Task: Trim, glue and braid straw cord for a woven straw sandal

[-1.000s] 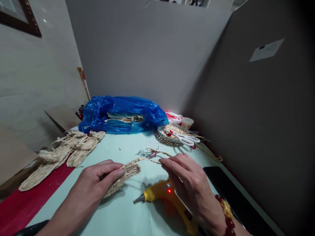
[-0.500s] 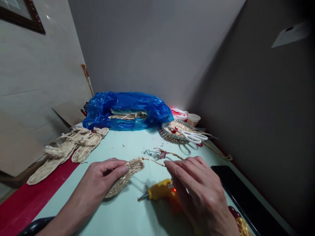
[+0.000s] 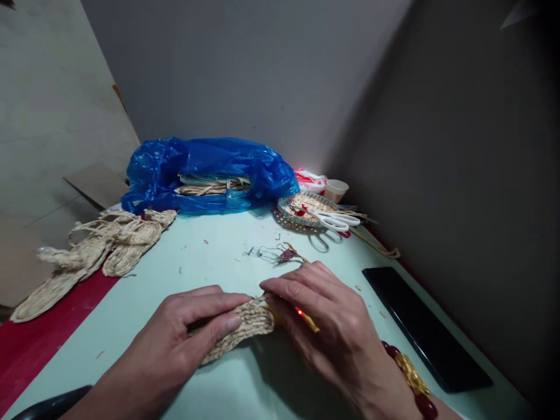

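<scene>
My left hand point(image 3: 192, 329) is closed round a braided straw sole point(image 3: 251, 326), thumb on the near side, its rounded end pointing right. At that end my right hand point(image 3: 324, 315) pinches a twisted straw cord point(image 3: 261, 299), close against the sole's upper edge. Most of the cord is hidden behind my right fingers. Below and behind that hand show only yellow bits and a red light of a glue gun point(image 3: 311, 322); the rest of it is covered. Just beyond my hands lies a tangle of thin wire point(image 3: 262, 252) with a small dark reddish piece point(image 3: 287, 255).
Finished straw slippers point(image 3: 131, 245) lie at the left edge. Behind stands a blue plastic bag point(image 3: 210, 157) with straw strands inside. Back right are a woven basket point(image 3: 289, 207), white-handled scissors point(image 3: 336, 220) and a paper cup point(image 3: 336, 191). A black phone-like slab point(image 3: 424, 326) lies right.
My right hand has moved left, up to the sole's end, shortening the visible cord. The glue gun is now mostly covered by that hand. The camera view has shifted, tilting slightly down.
</scene>
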Tool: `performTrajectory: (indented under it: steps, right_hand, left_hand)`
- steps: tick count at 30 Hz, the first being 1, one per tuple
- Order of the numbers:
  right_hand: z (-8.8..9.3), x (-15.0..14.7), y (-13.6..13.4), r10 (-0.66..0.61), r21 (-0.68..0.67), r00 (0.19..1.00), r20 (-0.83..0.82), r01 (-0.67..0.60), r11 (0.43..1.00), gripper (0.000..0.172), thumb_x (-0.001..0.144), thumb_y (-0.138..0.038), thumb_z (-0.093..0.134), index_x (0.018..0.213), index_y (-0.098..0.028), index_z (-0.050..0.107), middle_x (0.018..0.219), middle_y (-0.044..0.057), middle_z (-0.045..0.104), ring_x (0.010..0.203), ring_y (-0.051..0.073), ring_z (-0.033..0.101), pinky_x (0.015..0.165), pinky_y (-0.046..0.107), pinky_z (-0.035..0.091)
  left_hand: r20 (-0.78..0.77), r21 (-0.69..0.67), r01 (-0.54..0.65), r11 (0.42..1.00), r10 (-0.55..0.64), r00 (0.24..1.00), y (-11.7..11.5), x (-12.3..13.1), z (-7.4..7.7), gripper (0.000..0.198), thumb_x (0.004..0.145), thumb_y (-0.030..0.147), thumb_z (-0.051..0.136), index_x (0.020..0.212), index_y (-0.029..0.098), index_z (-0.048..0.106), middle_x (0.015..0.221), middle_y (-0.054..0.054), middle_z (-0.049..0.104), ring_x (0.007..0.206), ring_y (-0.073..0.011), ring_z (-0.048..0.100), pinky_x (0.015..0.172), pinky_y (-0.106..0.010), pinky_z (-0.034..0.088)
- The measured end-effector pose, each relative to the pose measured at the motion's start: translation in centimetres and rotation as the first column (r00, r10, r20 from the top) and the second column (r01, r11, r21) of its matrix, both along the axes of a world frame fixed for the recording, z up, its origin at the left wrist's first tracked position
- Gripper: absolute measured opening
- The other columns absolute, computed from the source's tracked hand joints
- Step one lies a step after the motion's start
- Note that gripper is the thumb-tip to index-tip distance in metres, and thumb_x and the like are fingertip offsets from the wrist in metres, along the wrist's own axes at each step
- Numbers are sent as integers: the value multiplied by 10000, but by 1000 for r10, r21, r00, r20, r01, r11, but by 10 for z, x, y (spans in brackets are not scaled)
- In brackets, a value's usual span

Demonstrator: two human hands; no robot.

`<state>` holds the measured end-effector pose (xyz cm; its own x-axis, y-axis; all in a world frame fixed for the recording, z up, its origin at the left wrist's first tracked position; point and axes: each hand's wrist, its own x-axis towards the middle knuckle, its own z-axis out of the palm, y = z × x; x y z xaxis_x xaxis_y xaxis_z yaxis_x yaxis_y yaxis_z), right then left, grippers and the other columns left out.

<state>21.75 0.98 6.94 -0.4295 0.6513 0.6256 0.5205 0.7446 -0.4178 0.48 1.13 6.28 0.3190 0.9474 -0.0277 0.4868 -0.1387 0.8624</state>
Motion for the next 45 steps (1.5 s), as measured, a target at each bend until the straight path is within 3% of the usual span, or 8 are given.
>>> performTrajectory:
  steps: [4, 7, 12, 21, 28, 34, 39, 45]
  right_hand:
    - [-1, 2, 1, 42, 62, 999, 27, -44, 997, 171, 922, -94, 549, 1055, -129, 651, 861, 51, 677, 743, 169, 509, 714, 357, 378]
    - [-3, 5, 0, 31, 77, 999, 27, -33, 996, 213, 906, -72, 572, 1093, -149, 638, 887, 38, 688, 754, 166, 505, 743, 363, 375]
    - [-7, 6, 1, 34, 80, 999, 21, -36, 996, 259, 895, -57, 592, 1124, -173, 624, 925, 22, 703, 766, 163, 521, 760, 361, 385]
    - [-10, 3, 3, 46, 61, 997, 54, -50, 997, 294, 907, -40, 509, 1182, -108, 585, 900, 79, 684, 763, 197, 523, 711, 388, 404]
    - [-15, -4, 2, 6, 47, 1000, 28, -7, 999, 331, 932, -100, 536, 1263, -104, 521, 938, 93, 670, 801, 205, 528, 757, 400, 449]
    - [-23, -5, 5, 18, 55, 994, -106, -12, 998, 343, 955, -80, 490, 1292, -149, 505, 816, 33, 605, 716, 162, 509, 709, 338, 451]
    - [-18, -2, 3, 107, 8, 988, -112, -107, 994, 386, 968, -106, 477, 1343, -194, 458, 881, 37, 621, 775, 172, 522, 752, 348, 443]
    - [-8, 1, 5, 111, -6, 972, -207, -114, 993, 359, 946, -47, 474, 1257, -195, 574, 909, 55, 660, 791, 177, 554, 752, 347, 465]
  left_hand:
    - [45, 39, -83, 996, 82, 996, -3, 1, -3, 252, 841, 433, 603, 1036, 400, 760, 757, 9, 709, 762, -188, 662, 645, -217, 493]
    - [67, 58, -121, 991, 117, 991, -2, 0, -5, 247, 805, 486, 633, 998, 414, 770, 718, -4, 701, 806, -221, 676, 617, -215, 503]
    - [81, 24, -134, 991, 131, 988, 0, 0, -6, 230, 788, 470, 658, 977, 412, 776, 729, -16, 728, 846, -251, 693, 666, -235, 527]
    - [138, -71, -184, 980, 192, 972, 4, 0, -7, 208, 754, 451, 699, 900, 353, 810, 836, -27, 775, 905, -276, 702, 754, -270, 531]
    - [232, -208, -294, 933, 339, 912, 3, 2, -10, 185, 678, 431, 772, 817, 319, 819, 877, -25, 800, 920, -288, 697, 847, -324, 506]
    - [483, -463, -157, 872, 397, 781, -1, 19, -5, 223, 722, 346, 768, 922, 251, 795, 868, -44, 782, 899, -256, 685, 861, -343, 495]
    - [576, -410, -94, 907, 338, 745, -7, 35, 2, 155, 782, 349, 717, 811, 197, 731, 734, -9, 657, 761, -189, 604, 729, -284, 487]
    - [671, -435, -80, 897, 382, 636, -9, 49, 11, 94, 813, 283, 704, 800, 190, 706, 710, 25, 607, 702, -124, 549, 691, -210, 463]
